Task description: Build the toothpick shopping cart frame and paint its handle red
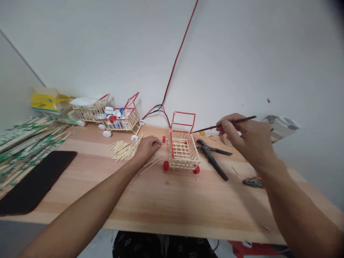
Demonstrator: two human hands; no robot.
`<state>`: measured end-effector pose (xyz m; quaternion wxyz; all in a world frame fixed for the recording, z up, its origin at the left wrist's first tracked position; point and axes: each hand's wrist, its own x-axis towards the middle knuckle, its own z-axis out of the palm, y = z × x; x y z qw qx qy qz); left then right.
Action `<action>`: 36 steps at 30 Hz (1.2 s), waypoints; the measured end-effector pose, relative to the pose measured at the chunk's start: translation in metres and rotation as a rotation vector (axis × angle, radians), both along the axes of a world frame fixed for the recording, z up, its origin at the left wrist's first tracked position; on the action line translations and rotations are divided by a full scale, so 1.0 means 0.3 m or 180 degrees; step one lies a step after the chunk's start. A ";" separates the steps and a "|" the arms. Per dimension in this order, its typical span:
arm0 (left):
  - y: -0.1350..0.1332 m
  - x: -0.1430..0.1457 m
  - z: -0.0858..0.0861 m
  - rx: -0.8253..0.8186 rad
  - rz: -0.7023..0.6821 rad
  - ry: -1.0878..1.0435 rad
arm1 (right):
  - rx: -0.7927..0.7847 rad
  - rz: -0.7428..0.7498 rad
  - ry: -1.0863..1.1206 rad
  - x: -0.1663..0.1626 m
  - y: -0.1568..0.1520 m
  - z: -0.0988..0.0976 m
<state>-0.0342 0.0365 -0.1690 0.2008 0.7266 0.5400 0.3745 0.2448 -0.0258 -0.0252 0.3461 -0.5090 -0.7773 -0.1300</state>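
Observation:
A small shopping cart (185,163) built of wooden sticks stands upright on the table, with red wheels. Red colour covers its handle and left top rail; the right top rail is bare wood. Held like a pen in my right hand (239,134), a thin dark paintbrush (209,128) points left, its tip at the cart's back right top corner. A small pot (227,139) is partly hidden behind that hand. My left hand (147,148) rests on the table left of the cart, fingers curled in, next to a pile of short sticks (122,149) and a red cap (164,139).
Pincers (213,161) lie right of the cart, and pliers (254,182) farther right. Two more stick carts stand at the back left, the nearer one (120,122) full of bottle caps. A dark phone-like slab (40,179) and wrapped chopsticks (24,147) lie left.

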 end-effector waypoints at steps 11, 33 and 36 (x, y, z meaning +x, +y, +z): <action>-0.001 0.000 -0.001 0.0025 0.0006 0.0024 | -0.0052 0.0101 -0.0185 0.013 -0.050 0.019; -0.004 0.001 0.002 0.0046 -0.0008 0.0037 | -0.0782 0.0269 0.1342 0.080 0.064 0.044; -0.003 0.001 0.002 0.0052 -0.0007 0.0013 | -0.0872 0.0343 0.1565 0.083 0.130 0.040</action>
